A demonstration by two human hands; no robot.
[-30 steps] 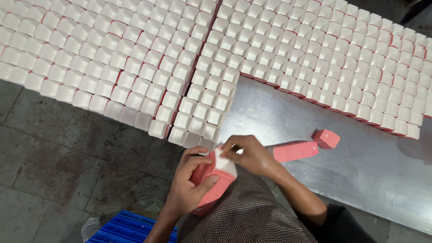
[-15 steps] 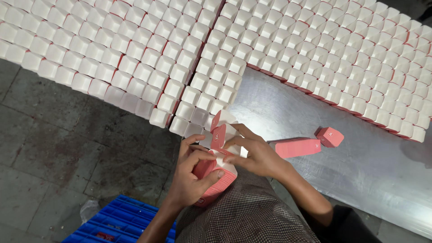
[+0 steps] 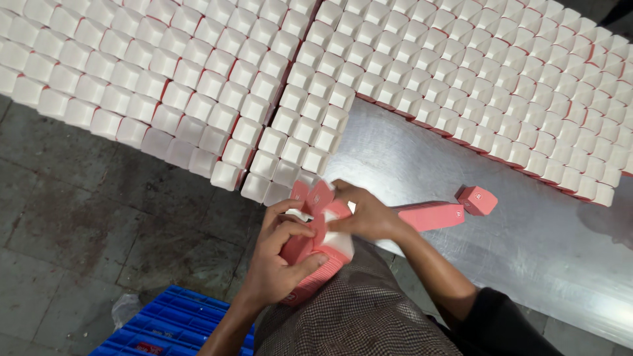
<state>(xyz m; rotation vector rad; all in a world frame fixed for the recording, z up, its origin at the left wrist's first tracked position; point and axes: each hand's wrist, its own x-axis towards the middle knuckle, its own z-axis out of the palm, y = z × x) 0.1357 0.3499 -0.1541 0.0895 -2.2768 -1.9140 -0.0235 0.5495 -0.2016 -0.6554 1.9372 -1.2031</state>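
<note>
Hands (image 3: 316, 237) folding pink carton (image 3: 316, 254); white box rows (image 3: 310, 125) crowd ahead.

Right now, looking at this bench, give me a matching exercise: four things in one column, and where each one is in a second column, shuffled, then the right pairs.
Things:
1. pink carton
2. small pink box
3. blue crate
4. white open cartons

Places:
A. on the floor, beside the person's lap
B. packed in rows across the far side of the metal table
C. held between the left hand and right hand
D. alone on bare metal, beyond a long pink carton

Pairs: 1-C, 2-D, 3-A, 4-B
</note>
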